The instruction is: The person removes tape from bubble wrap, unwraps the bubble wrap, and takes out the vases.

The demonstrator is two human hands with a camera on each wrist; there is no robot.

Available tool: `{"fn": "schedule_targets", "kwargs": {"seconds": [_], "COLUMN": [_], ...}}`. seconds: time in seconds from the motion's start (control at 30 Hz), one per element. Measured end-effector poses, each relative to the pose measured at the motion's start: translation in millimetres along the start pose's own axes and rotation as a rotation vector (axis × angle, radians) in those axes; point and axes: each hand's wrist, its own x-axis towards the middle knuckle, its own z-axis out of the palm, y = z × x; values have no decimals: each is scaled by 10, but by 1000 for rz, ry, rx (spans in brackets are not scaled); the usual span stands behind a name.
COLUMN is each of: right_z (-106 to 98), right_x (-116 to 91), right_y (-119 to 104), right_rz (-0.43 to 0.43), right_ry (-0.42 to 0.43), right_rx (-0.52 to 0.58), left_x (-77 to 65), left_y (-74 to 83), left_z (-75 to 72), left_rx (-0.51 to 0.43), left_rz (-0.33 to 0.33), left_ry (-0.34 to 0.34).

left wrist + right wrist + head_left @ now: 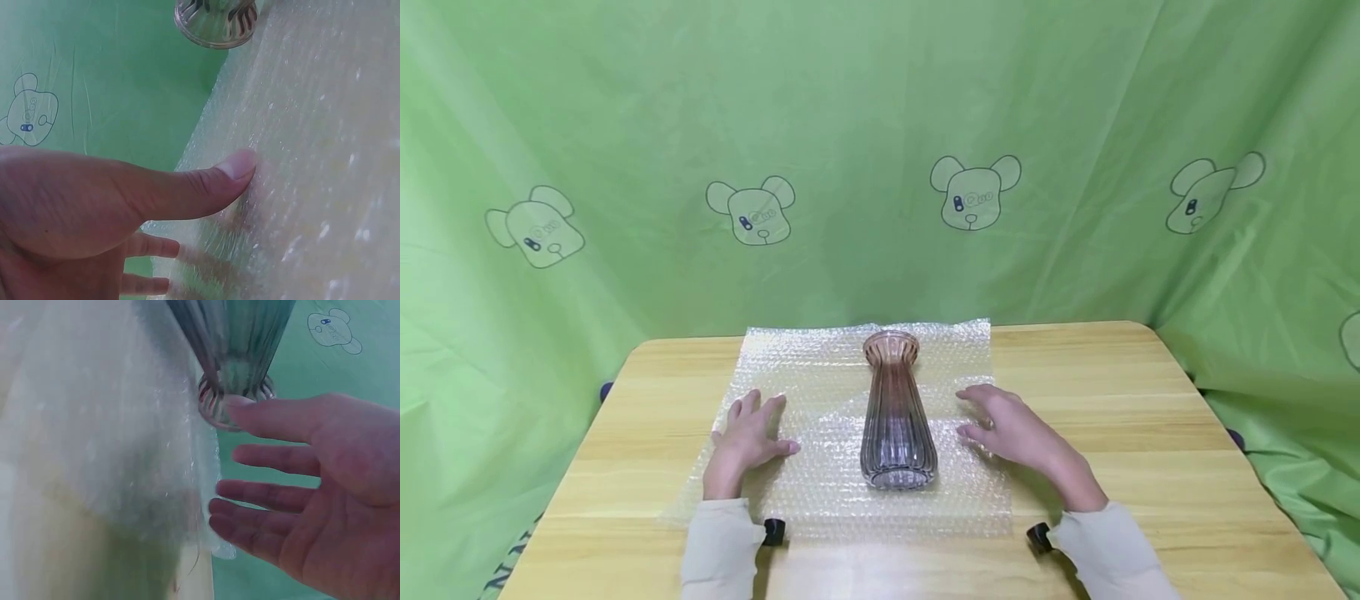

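A ribbed glass vase, pinkish at its flared mouth and grey toward its base, lies on a sheet of bubble wrap. Its mouth points to the far side and its base faces me. To the left of the vase, my left hand is over the wrap with its fingers spread and thumb toward the vase. My right hand hovers by the wrap's right edge, fingers loosely extended and apart from the vase. In the right wrist view, the right palm holds nothing. Whether the left fingertips touch the wrap I cannot tell.
The wood-grain table extends on both sides of the wrap. Behind and around it hangs a green curtain printed with bear heads. Black devices, one at the left wrist and another at the right, stick out from the sleeves.
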Motion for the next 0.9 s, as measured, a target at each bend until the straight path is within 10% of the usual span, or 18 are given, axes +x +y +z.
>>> {"fn": "schedule_targets", "kwargs": {"seconds": [0.37,0.63,0.9], "right_z": [66,165,221], "right_x": [240,399,520], "right_y": [-192,-265,-366], "right_rz": [174,349,491], "right_ry": [68,-60,-152], "right_rx": [294,776,878], "left_x": [-29,-47,-31], "left_y": [-4,-3,16], "left_z": [8,-16,-34], "left_rx": [2,-32,-21], "left_rz": [-27,-21,0], "left_ry": [-19,-39,-45]}}
